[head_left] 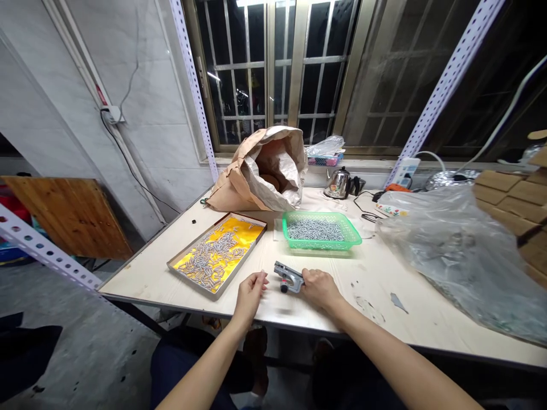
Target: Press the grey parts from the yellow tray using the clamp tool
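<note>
My right hand (321, 288) is closed around the handle of a grey metal plier-like hand tool (291, 277) with a black knob and a small red part, its head pointing left. I cannot make out its exact kind. Just left of the tool's head is my left hand (251, 293), fingertips pinched together; anything between them is too small to name. Beyond the left hand lies a shallow tray (239, 272) with a yellow lining, strewn with small metal screw-like pieces (209, 262). Behind the tool stands a green plastic basket (322, 245) full of similar small grey pieces (314, 229).
A large open paper sack (231, 188) lies at the back, with a steel kettle (337, 183) to its right. Clear plastic sheeting (461, 256) and stacked cardboard boxes (513, 199) occupy the right side. Perforated metal posts (197, 85) rise at the table's (141, 279) back corners.
</note>
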A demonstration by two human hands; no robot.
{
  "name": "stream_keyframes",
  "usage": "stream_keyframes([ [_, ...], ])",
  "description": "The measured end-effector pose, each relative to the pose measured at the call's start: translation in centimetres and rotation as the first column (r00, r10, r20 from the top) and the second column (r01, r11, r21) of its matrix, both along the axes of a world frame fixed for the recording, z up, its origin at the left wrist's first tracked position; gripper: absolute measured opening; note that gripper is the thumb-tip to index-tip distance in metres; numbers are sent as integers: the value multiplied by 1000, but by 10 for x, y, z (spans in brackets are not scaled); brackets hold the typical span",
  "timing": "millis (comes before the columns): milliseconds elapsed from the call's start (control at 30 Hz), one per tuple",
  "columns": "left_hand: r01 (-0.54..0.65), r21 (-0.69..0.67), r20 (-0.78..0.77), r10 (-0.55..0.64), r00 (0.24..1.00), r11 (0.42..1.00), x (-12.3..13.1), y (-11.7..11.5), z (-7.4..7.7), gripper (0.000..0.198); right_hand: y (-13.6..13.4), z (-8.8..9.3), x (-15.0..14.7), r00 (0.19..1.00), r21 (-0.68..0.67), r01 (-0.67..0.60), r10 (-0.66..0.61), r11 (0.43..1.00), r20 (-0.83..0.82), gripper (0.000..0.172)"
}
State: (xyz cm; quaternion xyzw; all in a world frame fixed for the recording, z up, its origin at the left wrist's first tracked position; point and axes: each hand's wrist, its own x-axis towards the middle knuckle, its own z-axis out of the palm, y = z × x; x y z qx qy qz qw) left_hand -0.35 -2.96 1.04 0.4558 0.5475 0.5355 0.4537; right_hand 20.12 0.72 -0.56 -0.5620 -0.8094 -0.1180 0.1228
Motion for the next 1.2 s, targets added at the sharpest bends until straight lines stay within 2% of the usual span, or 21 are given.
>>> stream_keyframes([
  [100,2,-51,51,1,999,999,4,2,0,58,4,8,-2,999,9,-27,27,1000,26,11],
  [233,131,-183,135,-107,985,974,12,6,1,53,7,24,-4,999,104,-41,40,994,13,22],
  [400,151,-182,-62,-165,984,972,16,6,9,30,5,25,-9,994,328,-43,73,944,-80,32],
  [500,153,-182,-117,-176,977,971,16,8,5,21,3,18,-7,991,363,-3,51,932,-123,38],
  [567,99,-136,-146,-119,982,986,14,10,-3,19,3,12,-1,991,348,27,22,937,-135,40],
  [667,-114,25,-152,117,981,993,10,20,-8,20,6,1,13,987,323,89,-40,942,-156,44],
  [700,-163,82,-148,174,974,983,10,25,-5,20,7,-3,17,985,315,106,-57,943,-161,45],
  [767,-160,160,-160,186,969,974,17,41,11,22,9,-10,23,984,297,121,-74,947,-165,48],
  [867,-6,225,-199,52,979,974,43,78,49,21,12,-17,23,984,275,113,-68,955,-167,50],
  [900,13,252,-185,35,982,968,53,93,61,21,12,-18,22,985,272,104,-60,957,-164,51],
  [967,49,224,-233,4,972,973,68,121,76,35,12,-19,21,986,271,93,-51,958,-157,51],
  [1000,73,207,-298,-9,955,976,70,133,78,42,11,-19,21,987,271,90,-49,958,-152,51],
  [1033,95,180,-383,-19,924,979,68,142,77,45,11,-19,21,988,271,88,-48,959,-148,51],
  [1100,111,133,-546,-20,837,985,49,154,68,38,11,-20,23,989,271,84,-46,959,-144,51],
  [1200,32,87,-673,36,739,996,-7,160,48,23,11,-21,23,988,272,75,-34,959,-152,50],
])
